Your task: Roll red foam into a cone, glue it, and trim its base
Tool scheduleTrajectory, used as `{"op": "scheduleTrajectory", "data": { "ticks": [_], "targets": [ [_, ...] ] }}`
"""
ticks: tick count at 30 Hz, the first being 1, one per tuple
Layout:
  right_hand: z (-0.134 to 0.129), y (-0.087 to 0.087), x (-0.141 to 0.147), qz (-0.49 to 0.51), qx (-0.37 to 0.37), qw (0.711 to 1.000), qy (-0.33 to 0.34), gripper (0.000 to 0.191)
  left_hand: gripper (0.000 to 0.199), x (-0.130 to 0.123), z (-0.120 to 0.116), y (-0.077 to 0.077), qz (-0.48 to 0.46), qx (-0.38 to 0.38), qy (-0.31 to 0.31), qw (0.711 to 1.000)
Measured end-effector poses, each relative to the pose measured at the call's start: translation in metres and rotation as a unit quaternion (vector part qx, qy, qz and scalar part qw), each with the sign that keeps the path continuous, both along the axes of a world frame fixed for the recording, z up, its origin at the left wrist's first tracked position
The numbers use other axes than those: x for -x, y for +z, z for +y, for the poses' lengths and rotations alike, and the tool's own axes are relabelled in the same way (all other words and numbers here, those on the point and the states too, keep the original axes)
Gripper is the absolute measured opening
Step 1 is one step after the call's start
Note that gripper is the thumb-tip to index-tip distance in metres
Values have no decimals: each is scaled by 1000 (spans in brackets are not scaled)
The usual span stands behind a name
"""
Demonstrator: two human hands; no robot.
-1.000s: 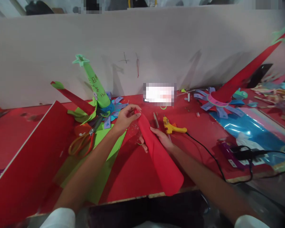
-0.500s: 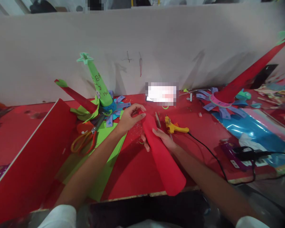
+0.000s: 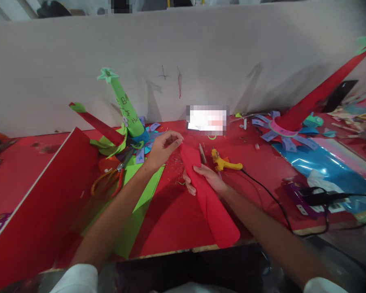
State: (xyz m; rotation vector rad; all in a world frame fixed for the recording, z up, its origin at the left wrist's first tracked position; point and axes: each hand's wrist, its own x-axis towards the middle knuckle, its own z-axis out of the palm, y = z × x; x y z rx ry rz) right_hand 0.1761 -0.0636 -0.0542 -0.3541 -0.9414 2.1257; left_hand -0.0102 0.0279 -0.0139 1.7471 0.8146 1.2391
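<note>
Here, one red paper cone (image 3: 209, 195): right hand (image 3: 205, 179) grip clamped on it, left hand (image 3: 161, 148) pinching tip; one yellow glue gun (image 3: 222, 162) beside.

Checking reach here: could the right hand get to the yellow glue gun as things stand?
Probably yes: the glue gun lies just beyond the right hand, nothing between, though that hand grips the red paper cone.

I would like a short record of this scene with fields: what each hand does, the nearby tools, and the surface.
Left hand: pinches the narrow far end of the rolled red paper cone.
Right hand: wraps around the cone's middle.
Cone: lies on the red table, wide end over the near edge.
Tools: yellow glue gun just right of the cone; orange scissors on green paper to the left.
Behind: green cone standing tilted.
</note>
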Motion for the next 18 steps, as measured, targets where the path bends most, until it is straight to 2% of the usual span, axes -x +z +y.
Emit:
{"op": "scheduleTrajectory", "data": {
  "ticks": [11, 15, 18],
  "targets": [
    [0, -1, -1, -13, -8, 1000, 7, 30, 26, 1, -4, 13, -23, 40, 18, 999],
    [-2, -1, 0, -7, 4, 1000, 7, 28, 26, 5, 1, 11, -74, 55, 40, 995],
    [-3, -2, 1, 0, 11, 1000, 0, 26, 30, 9, 6, 8, -139, 95, 61, 984]
  ]
}}
